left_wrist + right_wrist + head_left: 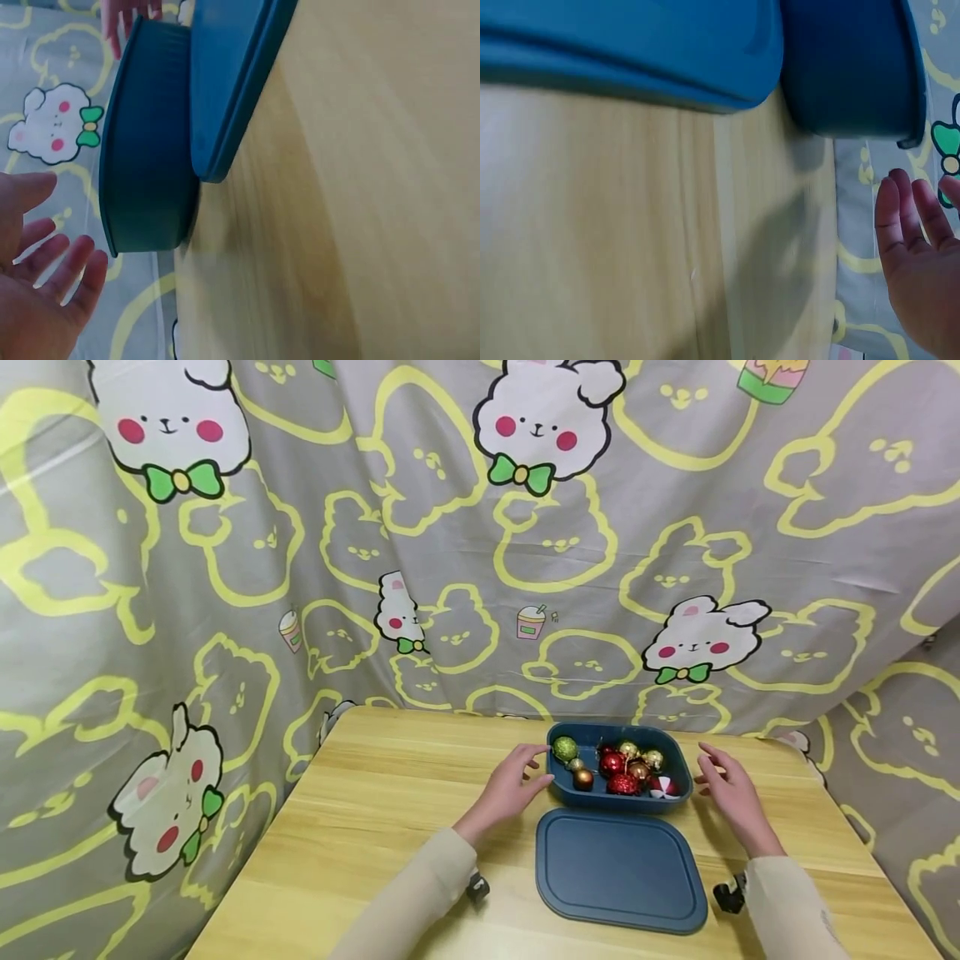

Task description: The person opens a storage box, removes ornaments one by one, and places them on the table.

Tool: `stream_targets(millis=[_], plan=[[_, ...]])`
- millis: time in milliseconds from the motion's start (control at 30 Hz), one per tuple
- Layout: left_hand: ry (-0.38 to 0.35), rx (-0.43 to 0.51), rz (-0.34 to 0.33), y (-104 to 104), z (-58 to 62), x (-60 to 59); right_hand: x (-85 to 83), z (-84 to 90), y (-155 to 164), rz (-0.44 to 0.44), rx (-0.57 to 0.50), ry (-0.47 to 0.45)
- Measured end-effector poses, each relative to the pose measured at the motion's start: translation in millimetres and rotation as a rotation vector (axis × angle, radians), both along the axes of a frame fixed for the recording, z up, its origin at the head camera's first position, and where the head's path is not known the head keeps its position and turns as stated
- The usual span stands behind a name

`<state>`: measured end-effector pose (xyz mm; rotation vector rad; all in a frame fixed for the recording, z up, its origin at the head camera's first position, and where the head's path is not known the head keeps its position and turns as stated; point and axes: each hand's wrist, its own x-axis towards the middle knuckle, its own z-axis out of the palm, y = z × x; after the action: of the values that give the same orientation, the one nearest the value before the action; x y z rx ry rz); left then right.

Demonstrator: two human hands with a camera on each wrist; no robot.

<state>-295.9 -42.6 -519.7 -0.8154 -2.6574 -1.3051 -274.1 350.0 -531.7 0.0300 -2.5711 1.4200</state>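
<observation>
Your left hand [507, 789] sits at the 9 o'clock side of the blue box [619, 806], with fingers loose and spread, and it holds nothing. The fingertips are right by the box rim, next to a sparkly green ball [565, 748]; you cannot tell if they touch the rim. Your right hand [730, 792] is at the 3 o'clock side of the box, just beside it, fingers also loose and spread wide, holding nothing. The box stands on the wooden table [375, 827], toward the far edge. Inside it are little shiny balls: the green one at 10 o'clock, a red ball [611, 763] near the middle, a brown ball [582, 779] at 8 o'clock, and a gold ball [653, 759] at 1 o'clock. The blue lid [619, 868] lies flat on the table at 6 o'clock from the box, right next to it. In the left wrist view your open palm [37, 300] floats just beside the box wall [146, 142], not on it. In the right wrist view your fingers [904, 217] are close to the box corner [851, 67] but apart from it. A gray cloth with white bunnies [540, 422] hangs behind the table.
</observation>
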Motion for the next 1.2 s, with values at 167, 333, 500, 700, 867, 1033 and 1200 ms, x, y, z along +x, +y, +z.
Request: stream_targets(millis=[167, 333, 500, 700, 867, 1033, 1200], plan=[[0.031, 0.017, 0.022, 10, 2.7, -12.8, -13.8, 0.6, -5, 0.012, 0.001, -0.021], [0.073, 0.018, 0.016, 21, 5.1, -23.7, -24.0, 2.4, -11, 0.022, 0.059, -0.047], [0.079, -0.006, 0.011, 34, 3.9, -30.3, -33.4, 2.2, -16, 0.035, 0.108, -0.057], [0.097, -0.067, 0.056, 44, -1.6, -33.2, -42.3, -3.1, -19, 0.042, 0.163, -0.069], [0.093, -0.079, 0.106, 48, -4.6, -37.6, -45.2, -6.7, -19, 0.035, 0.219, -0.076], [0.092, -0.134, 0.168, 50, -8.3, -46.6, -46.3, -9.2, -18, 0.019, 0.201, -0.140], [0.087, -0.183, 0.219, 52, -10.2, -54.2, -46.4, -11.4, -18, 0.009, 0.171, -0.151]])
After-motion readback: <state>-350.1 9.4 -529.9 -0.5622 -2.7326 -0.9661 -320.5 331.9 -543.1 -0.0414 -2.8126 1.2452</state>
